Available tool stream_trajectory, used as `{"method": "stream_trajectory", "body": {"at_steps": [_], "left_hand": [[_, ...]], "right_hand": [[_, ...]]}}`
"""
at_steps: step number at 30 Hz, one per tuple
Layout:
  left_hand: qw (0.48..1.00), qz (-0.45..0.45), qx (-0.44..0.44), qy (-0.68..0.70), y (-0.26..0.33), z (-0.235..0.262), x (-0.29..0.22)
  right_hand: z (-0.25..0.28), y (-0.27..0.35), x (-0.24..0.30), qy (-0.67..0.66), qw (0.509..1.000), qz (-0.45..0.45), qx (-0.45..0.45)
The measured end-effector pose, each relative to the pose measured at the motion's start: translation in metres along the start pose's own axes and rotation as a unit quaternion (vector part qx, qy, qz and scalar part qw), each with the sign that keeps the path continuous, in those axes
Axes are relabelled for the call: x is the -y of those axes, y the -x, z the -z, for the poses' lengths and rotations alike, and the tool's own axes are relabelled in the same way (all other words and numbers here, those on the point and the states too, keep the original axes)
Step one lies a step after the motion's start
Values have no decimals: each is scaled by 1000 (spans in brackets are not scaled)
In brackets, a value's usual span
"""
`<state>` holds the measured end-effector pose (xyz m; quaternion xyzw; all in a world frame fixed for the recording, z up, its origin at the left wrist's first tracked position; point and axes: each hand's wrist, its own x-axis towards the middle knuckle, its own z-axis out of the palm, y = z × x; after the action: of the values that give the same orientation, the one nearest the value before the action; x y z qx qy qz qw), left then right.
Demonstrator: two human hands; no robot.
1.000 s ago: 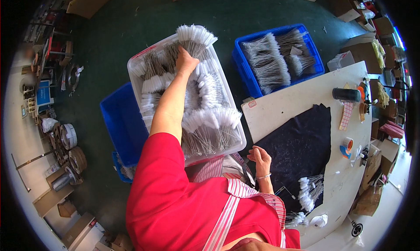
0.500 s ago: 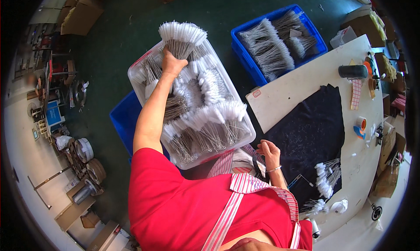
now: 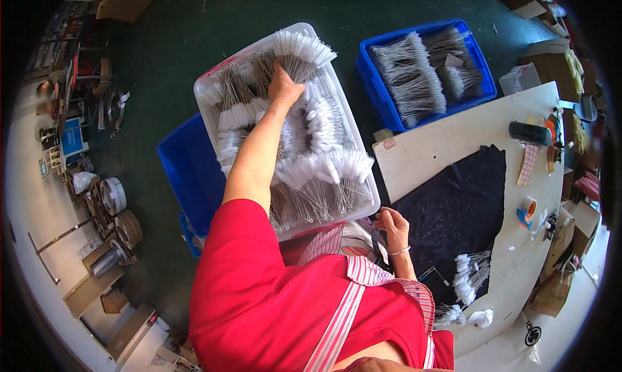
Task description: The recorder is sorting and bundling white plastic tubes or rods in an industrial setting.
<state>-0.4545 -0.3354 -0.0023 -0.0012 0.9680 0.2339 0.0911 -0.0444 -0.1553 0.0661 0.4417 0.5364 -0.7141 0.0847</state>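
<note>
Since the earlier frames, left hand (image 3: 285, 87) has drawn back a little from the far end of the clear bin (image 3: 214, 96) and now sits deeper among the bundles, toward the bin's 12 o'clock end. Fingers are curled down into a bundle of white-tipped wire brushes (image 3: 304, 48); grip looks pressed around the wire stems, though the fingertips are buried and I cannot tell how many brushes it holds. My reading: the hand has settled on one bundle and is taking hold of it.

Right hand (image 3: 391, 223) has shifted only slightly. It rests at the bin's near corner, about 5 o'clock from the bin, fingers loosely spread and holding nothing that I can see; a thin bracelet sits on the wrist.

Clear bin lies tilted across the person's lap, packed with brush bundles, white bristle heads fanned at several angles. Under it, at 9 o'clock, an empty-looking blue crate (image 3: 188, 171). At 1 o'clock, a second blue crate (image 3: 379, 100) holds grey brush bundles.

White surface (image 3: 440, 139) at 3 o'clock carries a dark cloth (image 3: 460, 210), with a small pile of finished brushes (image 3: 468, 278) at its near edge, a tape roll (image 3: 528, 208) and a black cylinder (image 3: 530, 133) farther out.
</note>
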Motion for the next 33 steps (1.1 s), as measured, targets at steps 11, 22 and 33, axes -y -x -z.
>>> {"method": "stream_trajectory", "body": {"at_steps": [11, 22, 33], "left_hand": [[999, -8, -2, 34, -3, -3, 7], [991, -26, -87, 97, 2, 19, 11], [931, 184, -143, 281, 14, 12, -40]], "right_hand": [[6, 5, -3, 12, 1000, 10, -5], [30, 19, -21, 41, 999, 17, -5], [33, 21, -23, 33, 999, 15, -15]]}}
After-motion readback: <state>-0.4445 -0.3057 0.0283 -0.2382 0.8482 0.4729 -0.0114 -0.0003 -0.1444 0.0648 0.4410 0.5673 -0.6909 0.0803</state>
